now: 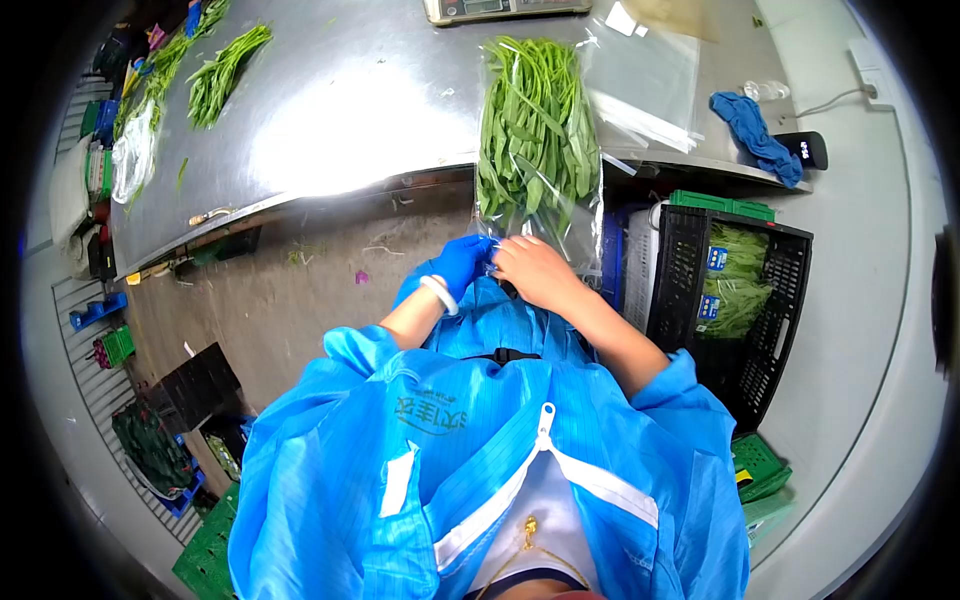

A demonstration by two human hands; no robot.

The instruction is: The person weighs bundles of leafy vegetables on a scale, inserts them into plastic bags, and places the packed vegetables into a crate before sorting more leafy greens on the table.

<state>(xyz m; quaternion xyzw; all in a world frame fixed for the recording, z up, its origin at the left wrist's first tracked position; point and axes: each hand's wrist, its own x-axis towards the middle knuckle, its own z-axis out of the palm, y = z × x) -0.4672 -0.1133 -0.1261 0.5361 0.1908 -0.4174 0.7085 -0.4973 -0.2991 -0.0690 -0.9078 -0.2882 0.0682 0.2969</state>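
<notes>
A clear plastic bag [590, 243] full of leafy green vegetables [535, 140] lies at the table's front edge, its near end hanging over toward my body. My left hand [463, 262], in a blue glove with a white band at the wrist, is closed at the bag's near end. Close against it, my bare right hand [538, 270] pinches the same end of the plastic. The fingertips of both hands meet there, so the exact grip is partly hidden.
On the metal table [420, 120] are a scale [505, 8], flat plastic bags [645, 85], a blue cloth [755, 135] and loose greens [228, 75]. To my right, a black crate [735, 300] holds bagged greens. Green crates [762, 470] stand nearby.
</notes>
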